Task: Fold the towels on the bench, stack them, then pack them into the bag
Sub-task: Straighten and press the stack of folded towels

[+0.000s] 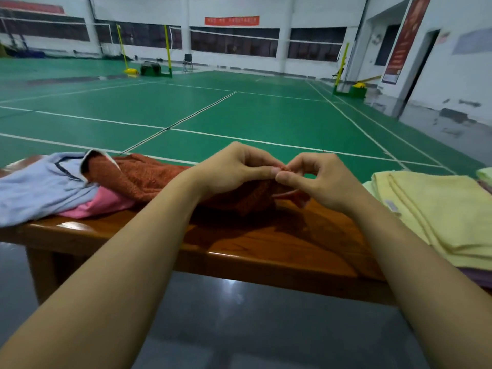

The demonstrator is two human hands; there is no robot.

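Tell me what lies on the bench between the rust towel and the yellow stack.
Head view: only bare bench wood separates the rust towel from the yellow stack; the right hand hovers above it.

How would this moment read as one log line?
step: folding | hands: both pinch rust towel edge | folded: yellow towel on bench

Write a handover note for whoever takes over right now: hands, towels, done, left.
Left hand and right hand: both pinch one edge of the rust-orange towel, fingers close together above the bench.
Unfolded, left end: light blue towel lying over a pink towel; the orange one trails from that heap.
Done: folded stack at right, yellow towel on top, pale green and purple edges showing beneath.
Left: fold orange, blue and pink, stack them, pack everything. The bag is not in view.
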